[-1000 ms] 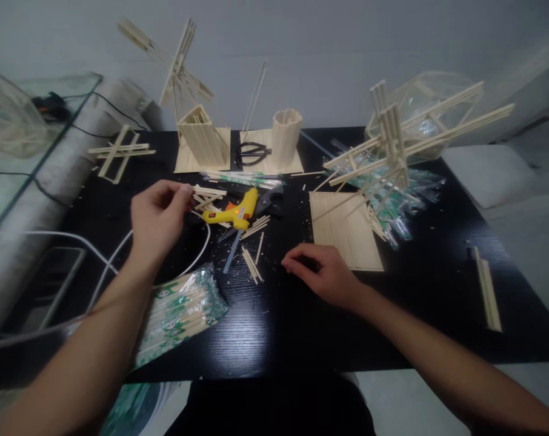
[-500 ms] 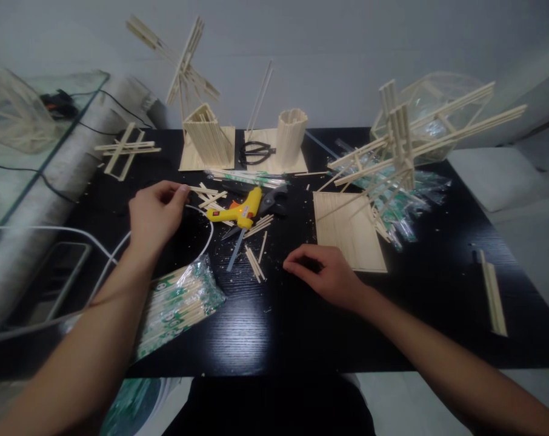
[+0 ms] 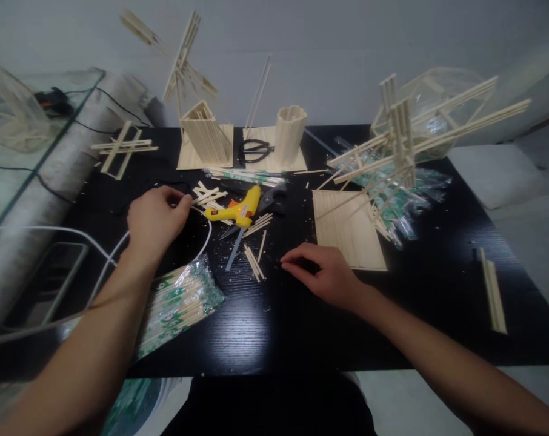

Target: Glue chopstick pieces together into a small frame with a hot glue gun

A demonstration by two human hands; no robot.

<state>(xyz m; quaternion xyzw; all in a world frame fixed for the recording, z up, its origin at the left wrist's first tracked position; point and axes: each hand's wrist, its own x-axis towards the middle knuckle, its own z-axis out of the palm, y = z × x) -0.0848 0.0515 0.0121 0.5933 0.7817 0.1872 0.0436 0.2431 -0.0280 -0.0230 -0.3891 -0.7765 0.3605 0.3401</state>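
My left hand (image 3: pixel 156 219) is above the left part of the black table, thumb and forefinger pinched on the end of a short wooden stick (image 3: pixel 206 198). Other short sticks lie loosely beneath and beside that stick. Right of them rests a yellow hot glue gun (image 3: pixel 233 212), a clear glue stick poking from its rear and a white cord trailing left. Dark pliers (image 3: pixel 273 200) lie partly behind it. My right hand (image 3: pixel 326 269) is low over the table, thumb and fingertips pressed together; anything between them is too small to make out. Several cut sticks (image 3: pixel 254 263) lie left of it.
A bag of sticks (image 3: pixel 179 306) lies by my left forearm. Behind stand two stick towers (image 3: pixel 205 136) on bases, with black scissors (image 3: pixel 255 151) between. A wooden panel (image 3: pixel 347 227) and a windmill-like stick frame (image 3: pixel 402 142) occupy the right, near plastic wrappers (image 3: pixel 404 224).
My left hand has dipped slightly toward me, and the stick at its fingertips now tilts up to the right. My right hand is almost still. The view has shifted slightly.
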